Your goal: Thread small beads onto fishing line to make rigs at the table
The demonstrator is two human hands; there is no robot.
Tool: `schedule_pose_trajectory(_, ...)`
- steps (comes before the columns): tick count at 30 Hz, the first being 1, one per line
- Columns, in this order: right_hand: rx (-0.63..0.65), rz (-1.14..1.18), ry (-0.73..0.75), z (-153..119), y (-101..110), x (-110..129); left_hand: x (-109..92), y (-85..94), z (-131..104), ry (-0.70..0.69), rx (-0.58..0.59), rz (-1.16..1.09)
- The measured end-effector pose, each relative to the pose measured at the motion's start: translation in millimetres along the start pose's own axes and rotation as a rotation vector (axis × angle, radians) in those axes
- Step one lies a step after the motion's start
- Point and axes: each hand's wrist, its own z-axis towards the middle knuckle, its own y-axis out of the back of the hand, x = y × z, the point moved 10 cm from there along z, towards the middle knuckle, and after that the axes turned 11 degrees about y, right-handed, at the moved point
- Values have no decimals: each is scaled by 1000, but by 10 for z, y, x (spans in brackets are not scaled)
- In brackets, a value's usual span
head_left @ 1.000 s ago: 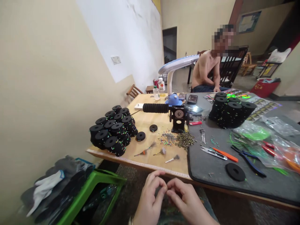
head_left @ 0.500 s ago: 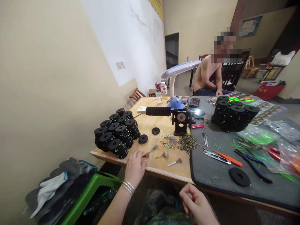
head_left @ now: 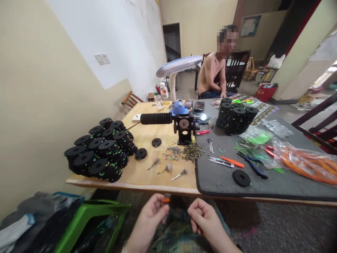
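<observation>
the small orange piece [head_left: 166, 200] sits at the fingertips of the left grip [head_left: 150, 215], which is closed on it; a dark, blurred tip shows beside it. both hands are nearer the viewer than the black device [head_left: 183, 127], just off the front edge of the wooden table [head_left: 131, 175]. the right grip [head_left: 204, 216] is closed, thumb against curled fingers; i cannot tell whether it pinches anything.

the device carries a ribbed, matte black roller [head_left: 156, 118] reaching out to its left. in front of its base lie a loose heap of shiny brass-and-black beads [head_left: 192, 152] and a scatter of tiny grey bits [head_left: 174, 151]. nearer the viewer than these are three wispy, brush-like tufts [head_left: 167, 168] on thin stems. well left of the device stand round, spongy-looking black spools [head_left: 100, 166], speckled with colour. to its right, on a dull grey mat [head_left: 213, 181], lie silver snips [head_left: 220, 161] and blue-handled pliers [head_left: 255, 167].
</observation>
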Motion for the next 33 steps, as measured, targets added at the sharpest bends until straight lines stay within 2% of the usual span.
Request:
schedule_pose_trajectory(3,1,-16,-50,-26,5,-48,359,-428,-63,180,145,-178)
schedule_pose_trajectory(6,0,-44,-105,-53,12,-95,494,-610,-91,253,209,-293)
schedule_pose_trajectory(15,-8,-65,-104,-71,1,-95,561,-686,-103,209,270,-205)
schedule_pose_trajectory(23,5,-70,-83,-61,-4,-78,516,-736,-116,180,273,-135)
schedule_pose_trajectory(33,-21,-78,-68,-54,29,-65,551,-751,-120,243,284,-293)
